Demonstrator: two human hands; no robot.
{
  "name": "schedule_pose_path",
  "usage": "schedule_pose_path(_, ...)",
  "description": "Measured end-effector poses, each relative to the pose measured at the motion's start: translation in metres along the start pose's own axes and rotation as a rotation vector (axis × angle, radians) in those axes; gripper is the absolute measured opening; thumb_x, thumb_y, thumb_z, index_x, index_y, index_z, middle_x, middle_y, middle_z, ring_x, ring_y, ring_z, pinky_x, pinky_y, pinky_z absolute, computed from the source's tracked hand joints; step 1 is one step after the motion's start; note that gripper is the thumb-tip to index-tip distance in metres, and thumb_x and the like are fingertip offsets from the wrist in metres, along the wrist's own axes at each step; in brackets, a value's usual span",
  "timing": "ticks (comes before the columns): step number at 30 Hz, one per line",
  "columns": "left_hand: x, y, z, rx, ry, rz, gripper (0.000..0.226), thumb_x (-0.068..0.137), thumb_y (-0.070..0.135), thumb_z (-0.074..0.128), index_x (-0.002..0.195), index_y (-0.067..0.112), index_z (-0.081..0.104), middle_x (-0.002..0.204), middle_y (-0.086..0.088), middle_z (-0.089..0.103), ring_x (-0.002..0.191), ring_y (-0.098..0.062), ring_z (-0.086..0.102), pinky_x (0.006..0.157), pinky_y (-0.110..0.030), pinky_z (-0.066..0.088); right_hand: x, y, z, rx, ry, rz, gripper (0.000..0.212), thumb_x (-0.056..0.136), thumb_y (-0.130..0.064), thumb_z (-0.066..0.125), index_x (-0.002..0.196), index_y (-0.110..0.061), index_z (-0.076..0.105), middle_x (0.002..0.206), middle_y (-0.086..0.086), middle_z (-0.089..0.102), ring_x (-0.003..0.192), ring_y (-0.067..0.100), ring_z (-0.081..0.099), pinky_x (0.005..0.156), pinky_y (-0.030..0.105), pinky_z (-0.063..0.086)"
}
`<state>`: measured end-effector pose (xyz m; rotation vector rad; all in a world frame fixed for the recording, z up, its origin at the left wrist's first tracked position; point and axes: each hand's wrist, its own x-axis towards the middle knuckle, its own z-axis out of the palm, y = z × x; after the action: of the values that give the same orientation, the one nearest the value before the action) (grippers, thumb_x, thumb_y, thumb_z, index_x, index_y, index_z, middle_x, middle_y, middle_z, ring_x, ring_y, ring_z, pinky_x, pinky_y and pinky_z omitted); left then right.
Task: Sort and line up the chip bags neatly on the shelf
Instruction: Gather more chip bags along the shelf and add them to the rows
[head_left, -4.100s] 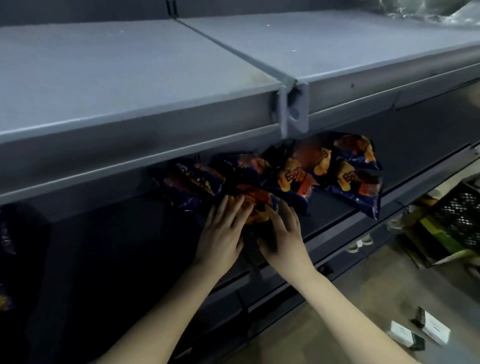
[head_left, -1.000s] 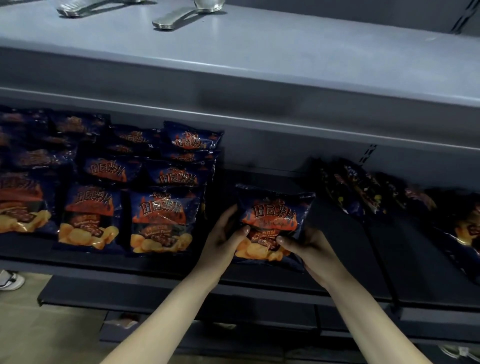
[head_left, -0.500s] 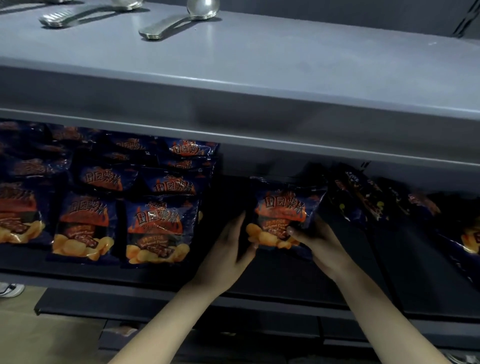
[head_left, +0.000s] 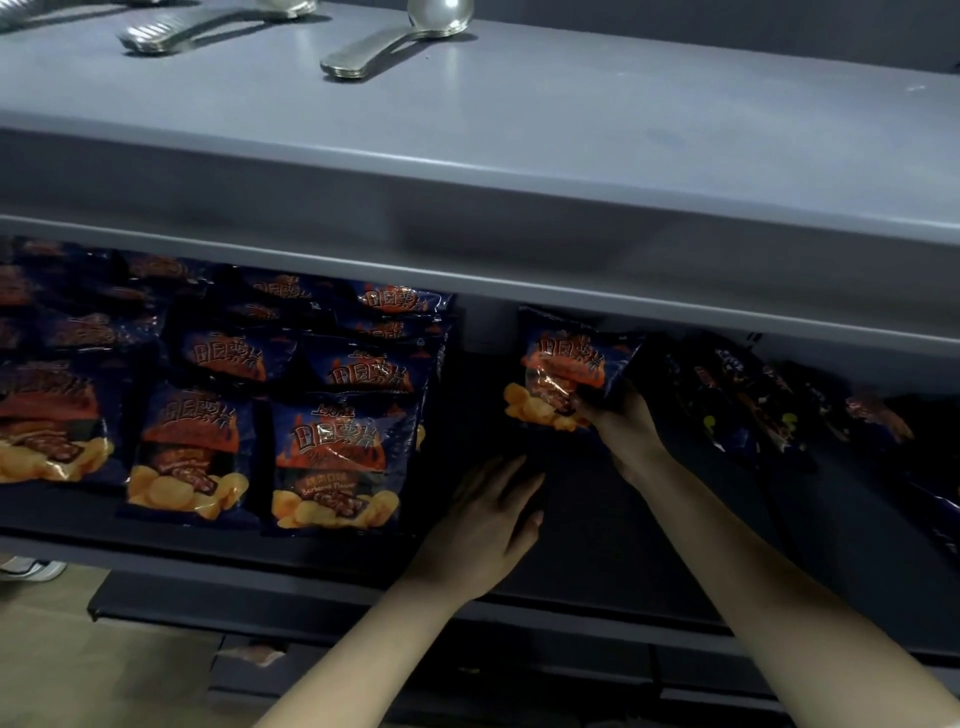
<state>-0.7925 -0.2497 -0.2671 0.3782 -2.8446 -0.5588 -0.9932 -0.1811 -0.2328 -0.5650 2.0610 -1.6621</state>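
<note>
My right hand (head_left: 626, 423) grips a dark blue chip bag (head_left: 571, 371) by its lower right corner, deep on the dark shelf (head_left: 597, 525) under the grey shelf above. My left hand (head_left: 485, 525) hovers with relaxed fingers over the bare shelf in front of that bag, holding nothing. Left of it, several matching bags stand in neat rows (head_left: 332, 441). On the right, a loose heap of chip bags (head_left: 753, 405) lies in shadow, hard to make out.
The grey upper shelf (head_left: 519, 156) juts out over the bags and carries metal spoons (head_left: 384, 41). A gap of bare shelf separates the rows from the heap. Lower shelf edges and the tan floor (head_left: 104, 675) show below, with a shoe (head_left: 31, 569) at far left.
The bag has gone further back onto the shelf. My left hand has let go of it and drawn back; only my right hand holds it now.
</note>
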Motion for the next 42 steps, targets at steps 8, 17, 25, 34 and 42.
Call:
schedule_pose_path(8,0.001,0.001,0.000,0.045,-0.022,0.013,0.057,0.093,0.045,0.022,0.134,0.018,0.049,0.148,-0.006,0.037,0.139,-0.030,0.027,0.114,-0.041,0.016,0.034,-0.020,0.034,-0.269,0.099,-0.066,0.055,0.081,-0.033,0.069,0.130,-0.019,0.048,0.124,0.005,0.062,0.113,0.024,0.058,0.083,0.026,0.041)
schedule_pose_path(17,0.002,0.002,-0.001,0.038,0.003,0.012,0.052,0.092,0.040,0.027,0.128,0.015,0.055,0.141,-0.010,0.046,0.134,-0.032,0.036,0.110,-0.044,0.023,0.039,-0.023,0.057,-0.321,0.124,-0.002,0.060,0.083,-0.032,0.067,0.134,-0.014,0.040,0.129,0.010,0.057,0.117,0.029,0.054,0.087,0.030,0.042)
schedule_pose_path(25,0.002,0.003,-0.002,0.026,-0.022,0.003,0.056,0.091,0.041,0.023,0.131,0.014,0.052,0.142,-0.011,0.044,0.134,-0.035,0.034,0.110,-0.045,0.024,0.020,-0.015,0.057,-0.263,0.203,-0.030,0.058,0.081,-0.029,0.068,0.132,-0.017,0.041,0.129,0.008,0.055,0.120,0.027,0.050,0.094,0.034,0.043)
schedule_pose_path(34,0.002,0.002,-0.001,0.029,-0.011,0.012,0.060,0.088,0.043,0.019,0.131,0.016,0.051,0.142,-0.009,0.043,0.133,-0.034,0.034,0.109,-0.045,0.028,-0.021,-0.014,0.037,-0.383,0.260,-0.118,0.047,0.086,-0.016,0.064,0.129,-0.007,0.047,0.130,0.013,0.050,0.122,0.029,0.046,0.098,0.035,0.040)
schedule_pose_path(42,0.004,0.002,-0.003,0.051,-0.080,0.030,0.069,0.084,0.047,0.009,0.139,0.020,0.040,0.147,-0.008,0.036,0.136,-0.032,0.027,0.114,-0.045,0.020,-0.061,-0.005,0.026,-0.399,0.355,-0.143,0.043,0.086,-0.015,0.064,0.126,-0.008,0.050,0.124,0.011,0.052,0.119,0.026,0.047,0.088,0.021,0.034)
